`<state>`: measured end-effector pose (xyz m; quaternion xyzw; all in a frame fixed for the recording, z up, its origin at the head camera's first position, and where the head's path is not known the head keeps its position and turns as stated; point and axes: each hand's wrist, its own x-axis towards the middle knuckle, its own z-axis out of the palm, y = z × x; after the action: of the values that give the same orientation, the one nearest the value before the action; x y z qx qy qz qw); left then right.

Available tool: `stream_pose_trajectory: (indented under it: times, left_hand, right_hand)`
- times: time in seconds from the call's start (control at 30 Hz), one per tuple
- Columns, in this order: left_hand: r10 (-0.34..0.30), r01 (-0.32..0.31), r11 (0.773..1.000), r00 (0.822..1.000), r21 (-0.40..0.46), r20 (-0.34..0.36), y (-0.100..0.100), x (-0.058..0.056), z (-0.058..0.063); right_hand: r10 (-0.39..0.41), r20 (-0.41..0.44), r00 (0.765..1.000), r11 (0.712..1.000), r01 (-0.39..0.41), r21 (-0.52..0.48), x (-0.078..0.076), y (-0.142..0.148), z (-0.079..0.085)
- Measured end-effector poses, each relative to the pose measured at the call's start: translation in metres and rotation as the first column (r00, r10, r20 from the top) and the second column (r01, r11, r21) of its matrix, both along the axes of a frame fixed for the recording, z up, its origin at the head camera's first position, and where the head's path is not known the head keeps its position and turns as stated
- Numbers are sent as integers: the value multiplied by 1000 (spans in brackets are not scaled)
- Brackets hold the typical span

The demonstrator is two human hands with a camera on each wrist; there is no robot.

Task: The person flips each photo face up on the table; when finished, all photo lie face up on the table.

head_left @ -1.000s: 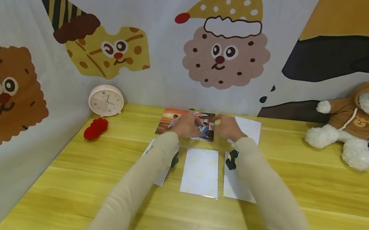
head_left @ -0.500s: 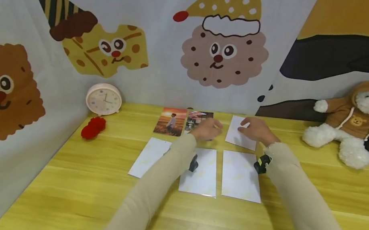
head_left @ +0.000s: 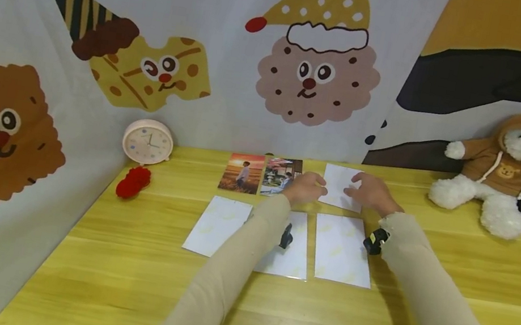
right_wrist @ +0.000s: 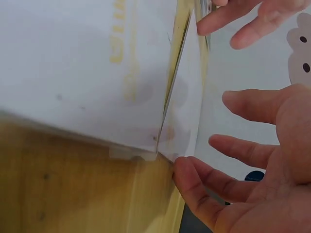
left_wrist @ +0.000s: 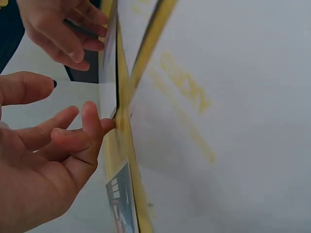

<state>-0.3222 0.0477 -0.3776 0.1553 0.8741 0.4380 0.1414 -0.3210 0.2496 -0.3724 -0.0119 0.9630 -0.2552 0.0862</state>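
A white card (head_left: 338, 181) lies blank side up at the back right of the group, between my two hands. My left hand (head_left: 305, 188) is at its left edge, with the fingers loosely bent and the little finger right at the edge in the left wrist view. On the other side, my right hand (head_left: 373, 194) has its fingers spread, a fingertip touching the card's near corner in the right wrist view. Left of them lie a picture card of a figure in a sunset field (head_left: 241, 173) and a darker picture card (head_left: 280, 176), partly covered by my left hand.
Three more white cards form the front row: a left one (head_left: 213, 226), a middle one (head_left: 293, 260) partly under my left sleeve, and a right one (head_left: 341, 251). A pink clock (head_left: 148, 142), a red fuzzy item (head_left: 134, 183) and a teddy bear (head_left: 510, 170) stand farther out.
Both hands have moved right, away from the darker picture card, to either side of the back right white card. Both picture cards now show more fully.
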Motion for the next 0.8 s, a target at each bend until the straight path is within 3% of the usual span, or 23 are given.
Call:
stream_pose_trajectory:
  times: [0.27,0.53,0.6,0.67,0.8]
  left_hand:
    - [58,-76,983,993,167,107,-1,-1,-4]
    - [100,-122,954,991,272,92,5,-2,-5]
    - [113,-145,929,987,342,112,7,-3,-5]
    - [132,-190,884,978,427,162,10,-4,-5]
    - [152,-303,757,943,579,294,15,-8,-6]
  right_hand:
    - [22,30,999,1000,-22,1,-3,-7,-3]
    - [137,-33,990,990,-136,31,-5,-17,-6]
    - [148,-51,988,988,-146,40,-4,-19,-5]
    - [145,-63,987,989,-143,32,-5,-20,-4]
    - [111,-52,992,994,-112,-5,-5,-20,0]
